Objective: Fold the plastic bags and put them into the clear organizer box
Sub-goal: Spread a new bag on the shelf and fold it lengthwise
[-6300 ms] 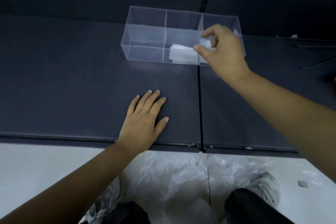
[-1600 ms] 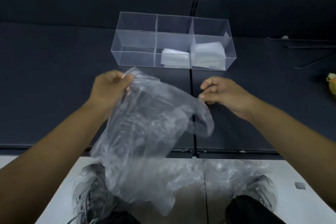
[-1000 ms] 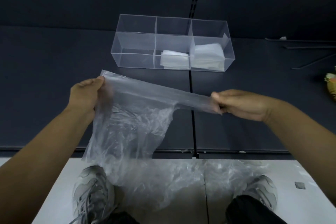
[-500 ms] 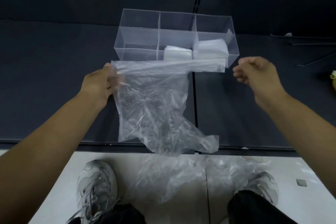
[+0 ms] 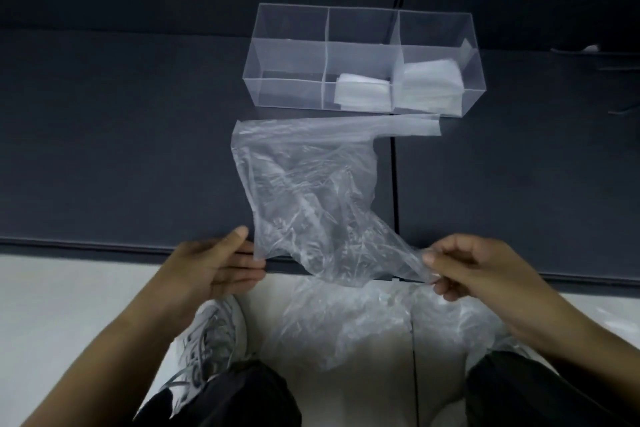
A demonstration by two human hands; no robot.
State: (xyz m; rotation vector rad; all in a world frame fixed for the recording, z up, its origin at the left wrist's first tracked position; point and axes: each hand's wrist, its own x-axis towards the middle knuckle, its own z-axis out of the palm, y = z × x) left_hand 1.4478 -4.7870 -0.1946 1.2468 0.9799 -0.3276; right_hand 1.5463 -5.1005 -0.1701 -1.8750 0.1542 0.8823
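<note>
1. The plastic bag (image 5: 311,184) lies spread on the counter (image 5: 121,149), its far edge just beside the clear organizer box (image 5: 287,55).
2. The left hand (image 5: 221,267) and right hand (image 5: 478,270) each pinch a near corner.
3. The step looks like flattening. Next it likely needs pulling taut, then the first fold.

We see dim, even light, probably from overhead. The dark table (image 5: 121,149) swallows detail, while the pale floor (image 5: 69,305) at 7 o'clock reads brightest. Soft glints streak the plastic bag (image 5: 311,191). Straight lines bow toward the edges, and everything looks slightly soft.
</note>
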